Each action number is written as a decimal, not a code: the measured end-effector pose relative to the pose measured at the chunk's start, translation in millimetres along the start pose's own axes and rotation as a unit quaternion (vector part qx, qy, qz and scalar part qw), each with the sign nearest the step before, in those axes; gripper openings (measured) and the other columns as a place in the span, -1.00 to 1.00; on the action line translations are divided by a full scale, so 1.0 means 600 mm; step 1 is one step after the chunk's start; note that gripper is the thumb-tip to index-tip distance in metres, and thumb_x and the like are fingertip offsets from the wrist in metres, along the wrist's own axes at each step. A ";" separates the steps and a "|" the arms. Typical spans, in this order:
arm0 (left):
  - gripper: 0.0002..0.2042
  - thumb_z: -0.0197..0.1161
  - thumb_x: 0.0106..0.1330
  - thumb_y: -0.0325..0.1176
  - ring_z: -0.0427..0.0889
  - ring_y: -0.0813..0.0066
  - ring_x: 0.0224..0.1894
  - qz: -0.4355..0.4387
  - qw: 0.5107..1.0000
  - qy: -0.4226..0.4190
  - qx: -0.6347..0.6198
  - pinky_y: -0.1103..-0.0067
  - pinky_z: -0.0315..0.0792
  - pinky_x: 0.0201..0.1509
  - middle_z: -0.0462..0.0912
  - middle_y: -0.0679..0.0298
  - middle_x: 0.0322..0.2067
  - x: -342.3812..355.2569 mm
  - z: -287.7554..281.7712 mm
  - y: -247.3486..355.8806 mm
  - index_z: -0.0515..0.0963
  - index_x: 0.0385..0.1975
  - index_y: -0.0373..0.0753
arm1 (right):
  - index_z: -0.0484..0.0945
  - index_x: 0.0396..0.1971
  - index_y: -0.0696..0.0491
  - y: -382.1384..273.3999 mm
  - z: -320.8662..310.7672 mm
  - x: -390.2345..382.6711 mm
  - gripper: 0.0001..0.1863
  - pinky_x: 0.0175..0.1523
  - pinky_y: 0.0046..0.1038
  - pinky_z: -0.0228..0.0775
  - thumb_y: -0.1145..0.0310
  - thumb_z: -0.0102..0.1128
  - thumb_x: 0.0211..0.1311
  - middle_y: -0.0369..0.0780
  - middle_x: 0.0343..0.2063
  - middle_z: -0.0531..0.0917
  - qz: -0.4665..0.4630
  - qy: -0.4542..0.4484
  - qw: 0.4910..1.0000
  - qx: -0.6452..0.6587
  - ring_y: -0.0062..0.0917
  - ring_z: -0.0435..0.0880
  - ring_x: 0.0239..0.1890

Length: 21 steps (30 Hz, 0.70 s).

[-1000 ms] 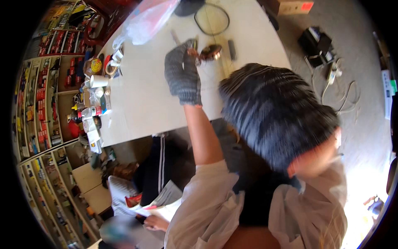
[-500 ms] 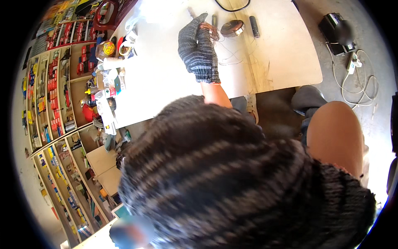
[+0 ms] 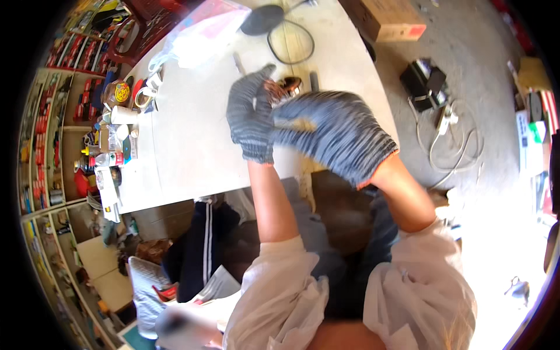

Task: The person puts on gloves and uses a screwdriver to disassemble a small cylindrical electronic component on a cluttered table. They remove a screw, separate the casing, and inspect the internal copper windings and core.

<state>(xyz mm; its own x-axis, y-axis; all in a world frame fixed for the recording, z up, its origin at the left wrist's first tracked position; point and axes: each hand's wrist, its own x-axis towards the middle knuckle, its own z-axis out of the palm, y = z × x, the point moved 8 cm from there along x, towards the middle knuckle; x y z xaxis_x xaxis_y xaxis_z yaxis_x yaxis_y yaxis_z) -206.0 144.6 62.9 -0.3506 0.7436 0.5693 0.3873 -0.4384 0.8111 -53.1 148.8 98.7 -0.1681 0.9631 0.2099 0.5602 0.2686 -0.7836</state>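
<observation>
My left hand (image 3: 248,114), in a grey and black knitted glove, is closed around a tangled bundle of thin copper wire (image 3: 272,90) above the pale tabletop (image 3: 175,169). Close beside it, my right hand (image 3: 341,131) wears a matching glove and points its fingers toward the left hand and the wire. Motion smears those fingers, and whether they grip anything is unclear. Just beyond the hands lies a round, shiny copper-coloured piece (image 3: 291,85), partly covered by them. A dark rod (image 3: 314,81) shows next to it.
A dark disc (image 3: 262,20) and a looped black cable (image 3: 291,61) lie at the table's far side. Tape rolls, a paper cup (image 3: 123,115) and bottles line the left edge beside stocked shelves. A black box (image 3: 423,84), a power strip (image 3: 447,119) and a carton (image 3: 389,20) are on the floor.
My right hand has moved from close to the camera out to beside my left hand. The view has shifted, showing both forearms and more of the table's far side. The left hand keeps the copper wire.
</observation>
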 end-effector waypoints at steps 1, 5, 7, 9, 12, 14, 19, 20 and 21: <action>-0.70 0.08 0.14 -0.66 0.57 0.36 -0.17 -0.029 0.996 -0.036 0.074 0.54 0.42 -0.02 0.62 0.15 -0.22 0.001 0.022 0.007 0.61 -0.15 -0.29 | 0.61 -0.32 0.14 0.012 -0.029 0.005 -0.62 -0.14 -0.36 0.46 0.10 0.31 0.03 -0.05 -0.40 0.64 -0.122 -0.072 0.978 0.152 -0.26 0.63 -0.33; -0.69 0.15 0.08 -0.58 0.55 0.17 -0.15 0.035 0.992 -0.075 0.093 0.38 0.37 0.06 0.61 0.08 -0.22 0.006 0.079 0.030 0.61 -0.15 -0.21 | 0.44 0.00 0.21 0.113 -0.005 0.041 -0.30 0.08 -0.49 0.37 0.10 0.47 -0.11 -0.14 -0.15 0.60 -0.029 -0.087 0.970 0.223 -0.46 0.54 -0.05; -0.69 0.21 0.05 -0.54 0.56 0.17 -0.20 0.065 0.982 -0.135 0.115 0.40 0.39 0.02 0.60 0.09 -0.23 0.000 0.099 0.051 0.62 -0.15 -0.20 | 0.50 -0.06 0.19 0.134 0.049 0.027 -0.44 0.06 -0.52 0.35 0.20 0.44 -0.05 -0.18 -0.15 0.60 0.054 -0.210 0.887 0.407 -0.56 0.53 -0.09; -0.68 0.22 0.11 -0.51 0.58 0.28 -0.23 0.020 0.987 -0.150 0.053 0.50 0.41 -0.03 0.62 0.15 -0.22 -0.007 0.109 0.044 0.58 -0.09 -0.23 | 0.52 -0.09 0.20 0.150 0.053 0.026 -0.55 0.03 -0.53 0.36 0.27 0.36 0.05 -0.20 -0.16 0.61 0.108 -0.233 0.891 0.373 -0.62 0.55 -0.13; -0.65 0.17 0.27 -0.46 0.53 0.46 -0.07 -0.096 0.974 -0.172 -0.112 0.55 0.38 0.09 0.57 0.21 -0.01 -0.019 0.116 0.031 0.46 0.07 -0.32 | 0.51 -0.09 0.20 0.165 0.022 0.030 -0.65 0.05 -0.54 0.37 0.36 0.25 0.16 -0.21 -0.18 0.62 0.091 -0.188 0.844 0.495 -0.63 0.58 -0.15; -0.62 0.17 0.26 -0.44 0.50 0.55 -0.11 -0.148 0.953 -0.175 -0.198 0.59 0.39 0.01 0.56 0.26 -0.06 -0.023 0.127 0.032 0.43 0.09 -0.34 | 0.52 -0.10 0.19 0.194 0.010 0.043 -0.71 0.05 -0.51 0.41 0.41 0.19 0.20 -0.21 -0.19 0.62 0.073 -0.143 0.829 0.536 -0.58 0.59 -0.14; -0.61 0.14 0.29 -0.40 0.46 0.57 -0.12 -0.174 0.941 -0.223 -0.187 0.65 0.33 0.05 0.53 0.26 -0.05 -0.047 0.154 0.038 0.39 0.11 -0.37 | 0.53 -0.13 0.15 0.236 -0.001 0.040 -0.73 0.03 -0.40 0.52 0.33 0.18 0.24 -0.18 -0.19 0.61 0.212 -0.047 0.665 0.714 -0.44 0.61 -0.12; -0.61 0.16 0.28 -0.39 0.47 0.54 -0.09 -0.152 0.943 -0.232 -0.182 0.63 0.31 0.09 0.55 0.24 -0.06 -0.049 0.160 0.045 0.39 0.10 -0.37 | 0.53 -0.13 0.15 0.233 -0.003 0.042 -0.72 0.02 -0.42 0.51 0.30 0.19 0.23 -0.21 -0.23 0.63 0.206 -0.047 0.684 0.698 -0.47 0.62 -0.15; -0.61 0.16 0.28 -0.39 0.47 0.53 -0.08 -0.149 0.944 -0.227 -0.185 0.61 0.32 0.09 0.55 0.23 -0.07 -0.052 0.164 0.048 0.40 0.09 -0.36 | 0.53 -0.14 0.15 0.231 -0.005 0.043 -0.72 0.00 -0.43 0.51 0.31 0.19 0.23 -0.22 -0.24 0.63 0.201 -0.051 0.703 0.680 -0.48 0.62 -0.16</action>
<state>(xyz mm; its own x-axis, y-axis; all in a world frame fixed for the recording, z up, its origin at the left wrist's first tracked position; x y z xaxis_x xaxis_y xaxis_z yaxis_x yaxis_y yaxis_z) -100.0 158.4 55.5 0.0378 0.9650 0.2596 -0.0244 -0.2588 0.9656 22.5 211.0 -3.0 -0.3139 0.9328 -0.1769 -0.7031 -0.3536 -0.6169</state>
